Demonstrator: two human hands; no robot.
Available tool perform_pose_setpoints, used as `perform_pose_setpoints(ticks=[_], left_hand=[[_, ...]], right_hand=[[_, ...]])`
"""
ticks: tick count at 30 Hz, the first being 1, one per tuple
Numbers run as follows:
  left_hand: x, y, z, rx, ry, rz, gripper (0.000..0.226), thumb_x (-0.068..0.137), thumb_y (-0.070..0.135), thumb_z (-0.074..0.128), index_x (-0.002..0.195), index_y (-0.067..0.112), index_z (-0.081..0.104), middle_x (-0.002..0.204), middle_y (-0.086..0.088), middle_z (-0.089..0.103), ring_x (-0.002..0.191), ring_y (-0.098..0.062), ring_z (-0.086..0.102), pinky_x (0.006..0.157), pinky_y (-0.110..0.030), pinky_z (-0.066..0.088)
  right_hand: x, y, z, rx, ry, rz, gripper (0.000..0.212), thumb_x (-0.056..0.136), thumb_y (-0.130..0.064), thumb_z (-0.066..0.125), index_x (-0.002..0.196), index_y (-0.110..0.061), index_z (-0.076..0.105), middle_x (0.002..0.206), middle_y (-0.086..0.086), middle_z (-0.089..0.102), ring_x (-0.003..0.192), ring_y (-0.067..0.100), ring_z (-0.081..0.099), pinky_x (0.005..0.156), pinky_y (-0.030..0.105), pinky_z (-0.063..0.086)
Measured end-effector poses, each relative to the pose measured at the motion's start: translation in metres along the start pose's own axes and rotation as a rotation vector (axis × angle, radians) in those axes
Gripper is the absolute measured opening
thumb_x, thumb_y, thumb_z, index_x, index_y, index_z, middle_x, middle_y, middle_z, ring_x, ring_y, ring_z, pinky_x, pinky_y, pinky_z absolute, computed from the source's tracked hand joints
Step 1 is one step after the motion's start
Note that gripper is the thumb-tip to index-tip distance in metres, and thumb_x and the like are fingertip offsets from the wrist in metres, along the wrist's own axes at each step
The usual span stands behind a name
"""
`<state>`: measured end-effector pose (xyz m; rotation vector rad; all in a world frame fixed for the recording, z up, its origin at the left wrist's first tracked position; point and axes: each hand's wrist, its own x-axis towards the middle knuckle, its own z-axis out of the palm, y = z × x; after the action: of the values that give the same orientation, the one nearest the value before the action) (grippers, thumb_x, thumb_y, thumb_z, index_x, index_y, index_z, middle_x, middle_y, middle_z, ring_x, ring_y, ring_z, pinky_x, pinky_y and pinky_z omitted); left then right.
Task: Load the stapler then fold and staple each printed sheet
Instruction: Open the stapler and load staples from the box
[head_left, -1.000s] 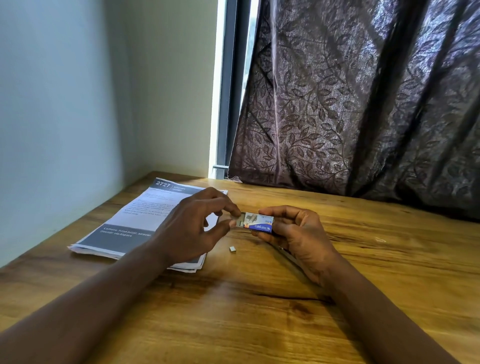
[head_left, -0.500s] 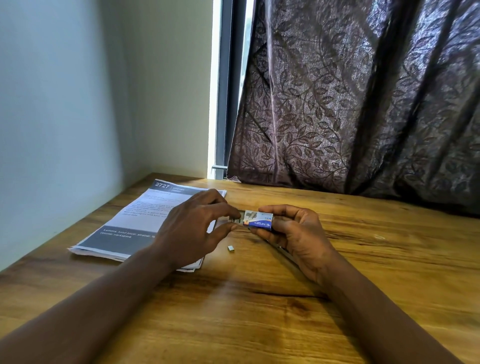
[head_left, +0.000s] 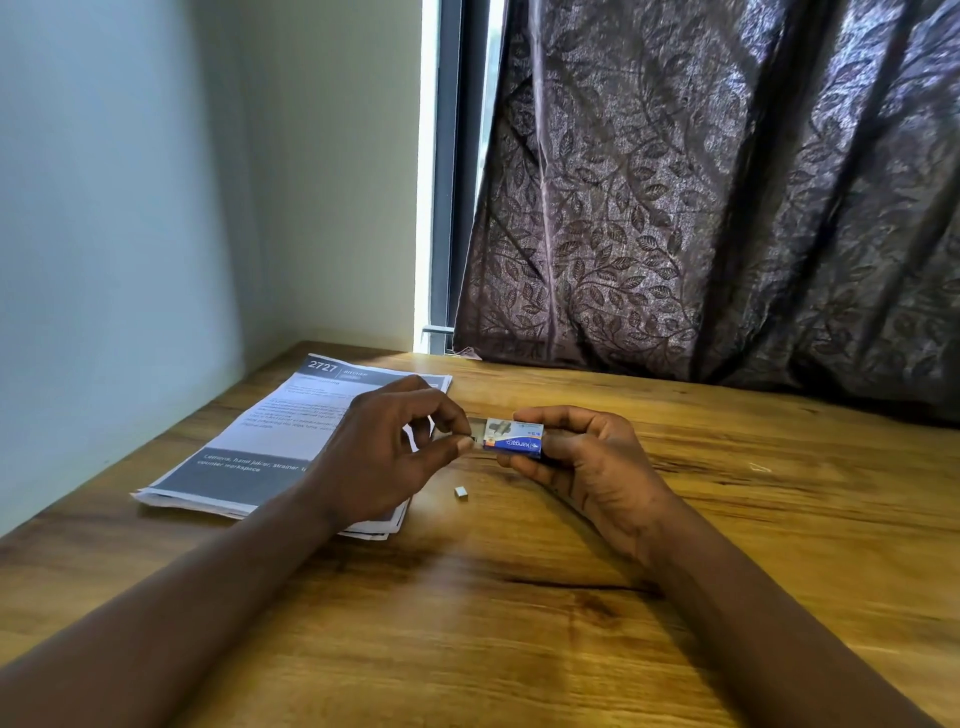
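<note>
Wooden table (head_left: 519, 649), one paper stack (head_left: 270, 447), one loose staple piece (head_left: 461, 493), right hand (head_left: 587, 467) gripping one staple box (head_left: 514, 439), left hand (head_left: 384, 457) fingers (head_left: 457, 447) pinching its tray.

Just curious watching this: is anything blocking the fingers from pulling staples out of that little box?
Nothing visible does. The right hand holds the staple box with its tray slid out, and the left hand already pinches at the open end. No stapler is in view.

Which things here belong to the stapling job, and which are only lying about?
For the job:
- staple box, held in right hand
- left hand pinching at its open end
- printed sheets
- small loose staple piece

Lying about:
- curtain
- table
</note>
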<state>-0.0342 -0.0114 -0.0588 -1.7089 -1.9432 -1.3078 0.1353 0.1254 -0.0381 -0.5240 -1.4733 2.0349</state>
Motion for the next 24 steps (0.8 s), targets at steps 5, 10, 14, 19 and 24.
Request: perform_pose_setpoints(ticks=[5,10,14,19,24], left_hand=[[-0.0004,0.0025,0.0012,-0.065,-0.010,-0.039,0.011,0.085,0.021,0.082,0.083,0.028,0.073,0.087,0.014,0.068,0.073,-0.013,0.064,0.061,-0.012,0.046],[-0.0010,0.0047,0.0007,-0.071,-0.036,-0.056,0.012,0.085,0.020,0.081,0.083,0.029,0.072,0.086,0.016,0.068,0.075,-0.010,0.064,0.062,-0.012,0.047],[-0.0013,0.0042,0.0011,-0.039,-0.027,-0.053,0.007,0.086,0.029,0.080,0.084,0.028,0.073,0.085,0.014,0.069,0.075,-0.011,0.065,0.060,-0.013,0.047],[-0.0009,-0.0008,0.0026,0.009,-0.032,-0.112,0.012,0.085,0.038,0.080,0.082,0.030,0.072,0.084,0.014,0.071,0.073,-0.007,0.064,0.061,-0.014,0.047],[-0.0001,-0.0040,0.0033,-0.003,-0.053,-0.112,0.011,0.086,0.040,0.078,0.083,0.031,0.073,0.083,0.014,0.073,0.074,-0.008,0.065,0.064,-0.018,0.050]], right_hand=[[-0.0034,-0.0037,0.0005,0.023,-0.042,0.009,0.029,0.091,0.023,0.045,0.103,0.012,0.070,0.101,0.027,0.074,0.081,0.028,0.077,0.065,0.027,0.063],[-0.0034,-0.0023,0.0018,0.007,-0.033,-0.009,0.026,0.090,0.022,0.047,0.099,0.012,0.070,0.104,0.028,0.073,0.080,0.028,0.077,0.064,0.026,0.063],[-0.0019,0.0004,0.0030,-0.003,-0.012,-0.026,0.025,0.089,0.022,0.050,0.096,0.010,0.071,0.103,0.027,0.073,0.083,0.030,0.076,0.065,0.027,0.063],[-0.0005,0.0028,0.0032,-0.037,-0.012,-0.037,0.026,0.090,0.021,0.051,0.095,0.008,0.072,0.106,0.026,0.074,0.089,0.031,0.076,0.066,0.027,0.063],[0.0007,0.0024,0.0021,-0.040,-0.011,-0.032,0.025,0.090,0.021,0.050,0.097,0.010,0.071,0.108,0.028,0.072,0.091,0.034,0.076,0.067,0.028,0.064]])
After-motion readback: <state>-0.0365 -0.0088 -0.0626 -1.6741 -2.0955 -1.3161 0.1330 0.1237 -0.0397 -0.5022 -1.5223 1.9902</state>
